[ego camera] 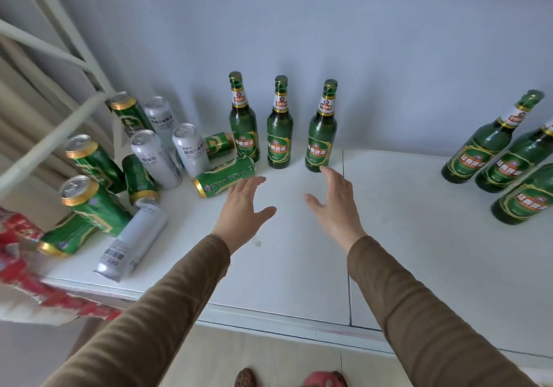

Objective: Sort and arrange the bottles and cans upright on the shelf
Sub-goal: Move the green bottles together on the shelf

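Three green beer bottles stand upright at the back of the white shelf (389, 237): a left bottle (244, 123), a middle bottle (279, 129) and a right bottle (321, 132). Three more green bottles (484, 144) stand at the far right. A green can (224, 180) lies on its side in front of the left bottle. My left hand (242, 207) hovers open, fingertips just beside that can. My right hand (335, 204) is open too, fingertips just below the right bottle's base. Both hands hold nothing.
A cluster of green and silver cans (155, 153) fills the shelf's left end, some upright, some lying. A silver can (131, 243) lies near the front edge. Red packaging (21, 255) sits at the far left. White frame bars (59, 135) cross the upper left.
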{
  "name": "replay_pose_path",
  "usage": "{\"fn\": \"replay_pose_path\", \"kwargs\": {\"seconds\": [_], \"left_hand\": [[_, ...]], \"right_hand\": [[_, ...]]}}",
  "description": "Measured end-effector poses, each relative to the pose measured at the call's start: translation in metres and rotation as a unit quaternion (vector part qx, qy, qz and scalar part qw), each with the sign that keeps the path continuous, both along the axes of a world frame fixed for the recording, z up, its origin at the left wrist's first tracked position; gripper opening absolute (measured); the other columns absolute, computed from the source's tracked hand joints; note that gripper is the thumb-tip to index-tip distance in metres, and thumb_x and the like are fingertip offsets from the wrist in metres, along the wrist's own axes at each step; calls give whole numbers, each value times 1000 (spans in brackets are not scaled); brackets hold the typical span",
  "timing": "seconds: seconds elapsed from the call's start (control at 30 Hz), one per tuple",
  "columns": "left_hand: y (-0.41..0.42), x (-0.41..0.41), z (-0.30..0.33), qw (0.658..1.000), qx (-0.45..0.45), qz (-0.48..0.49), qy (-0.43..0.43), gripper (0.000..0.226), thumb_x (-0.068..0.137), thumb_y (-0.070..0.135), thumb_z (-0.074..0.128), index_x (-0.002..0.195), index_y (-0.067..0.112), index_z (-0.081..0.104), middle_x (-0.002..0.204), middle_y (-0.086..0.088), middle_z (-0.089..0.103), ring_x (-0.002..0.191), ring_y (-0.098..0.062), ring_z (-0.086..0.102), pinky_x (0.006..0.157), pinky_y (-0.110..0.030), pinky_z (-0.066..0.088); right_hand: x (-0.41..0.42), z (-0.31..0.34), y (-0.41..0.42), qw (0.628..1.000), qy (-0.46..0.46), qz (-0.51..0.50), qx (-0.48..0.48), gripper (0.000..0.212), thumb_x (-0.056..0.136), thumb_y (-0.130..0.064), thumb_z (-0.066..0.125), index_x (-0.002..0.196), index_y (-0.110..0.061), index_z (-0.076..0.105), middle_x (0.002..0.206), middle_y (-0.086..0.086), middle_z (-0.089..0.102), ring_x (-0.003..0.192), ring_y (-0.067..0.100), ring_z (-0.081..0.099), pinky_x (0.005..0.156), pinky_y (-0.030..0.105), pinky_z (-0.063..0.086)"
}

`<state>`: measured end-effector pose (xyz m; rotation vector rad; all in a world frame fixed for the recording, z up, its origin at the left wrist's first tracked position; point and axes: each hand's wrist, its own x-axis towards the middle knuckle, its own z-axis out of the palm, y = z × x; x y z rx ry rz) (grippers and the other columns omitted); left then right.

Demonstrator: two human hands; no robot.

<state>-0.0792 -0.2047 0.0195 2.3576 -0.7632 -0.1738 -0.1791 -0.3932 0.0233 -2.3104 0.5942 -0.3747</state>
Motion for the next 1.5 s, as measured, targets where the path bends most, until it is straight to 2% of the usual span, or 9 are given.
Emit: {"fn": "replay_pose_path", "kwargs": {"seconds": [0.13, 0.27, 0.47, 0.6, 0.73, 0.83, 0.93, 1.13, 1.5], "left_hand": [[-7, 32, 16, 999, -46, -20, -2, 69, 88, 34, 73, 147, 22, 40, 147, 1, 45, 136, -21, 39, 113, -36, 33], [-35, 63, 34, 994, -106, -28, 11, 72, 88, 30, 74, 149, 21, 36, 149, 0, 44, 135, -17, 41, 110, -28, 32], [-84, 107, 47, 985, -160, 0, 58, 83, 88, 27, 74, 154, 17, 24, 157, -6, 36, 144, -19, 35, 117, -40, 33], [-110, 130, 54, 980, -177, 13, 90, 86, 90, 27, 73, 157, 17, 19, 158, -7, 35, 145, -18, 33, 116, -36, 32], [-127, 148, 49, 981, -169, -8, 96, 67, 92, 31, 70, 147, 18, 35, 134, -1, 57, 122, -17, 55, 100, -30, 43], [-132, 157, 41, 984, -164, -18, 72, 39, 93, 33, 67, 124, 17, 48, 105, 2, 65, 96, -19, 64, 87, -40, 54], [-135, 165, 37, 986, -155, -17, 65, 28, 94, 34, 66, 110, 18, 50, 97, 3, 65, 91, -21, 64, 83, -42, 54], [-137, 157, 37, 984, -168, -34, 48, 26, 90, 39, 67, 95, 21, 49, 87, 4, 65, 82, -25, 63, 77, -53, 54], [-226, 52, 70, 950, -226, -168, 132, 20, 89, 32, 68, 98, 20, 56, 94, 2, 68, 89, -23, 64, 83, -46, 56]], "right_hand": [[26, 19, -3, 998, -42, -49, 22, 72, 95, -27, 65, 155, -15, 27, 157, 5, 35, 143, 22, 28, 109, 24, 24], [56, 32, -26, 991, -84, -95, 33, 77, 93, -29, 69, 155, -13, 26, 157, 6, 34, 143, 23, 31, 106, 20, 22], [104, 38, -68, 986, -90, -107, 94, 83, 92, -34, 70, 157, -14, 23, 160, 5, 30, 147, 21, 31, 119, 36, 29], [132, 39, -83, 986, -91, -88, 107, 70, 89, -34, 72, 148, -19, 37, 144, 2, 49, 131, 18, 48, 111, 38, 40], [150, 40, -91, 985, -85, -88, 120, 42, 91, -32, 70, 123, -17, 47, 112, -1, 63, 100, 20, 61, 95, 43, 52], [154, 37, -93, 983, -93, -103, 118, 31, 94, -32, 67, 114, -17, 49, 104, -4, 64, 96, 21, 63, 92, 45, 53], [153, 38, -91, 983, -99, -111, 109, 26, 94, -31, 67, 108, -18, 50, 101, -3, 65, 94, 22, 63, 89, 45, 53], [113, 43, -93, 961, -160, -160, 159, 21, 89, -28, 69, 100, -17, 54, 92, -5, 67, 89, 21, 66, 87, 49, 55], [-30, 56, -171, 951, -152, -254, 93, 22, 89, -36, 70, 103, -25, 57, 99, -10, 70, 97, 16, 67, 91, 52, 54]]}}
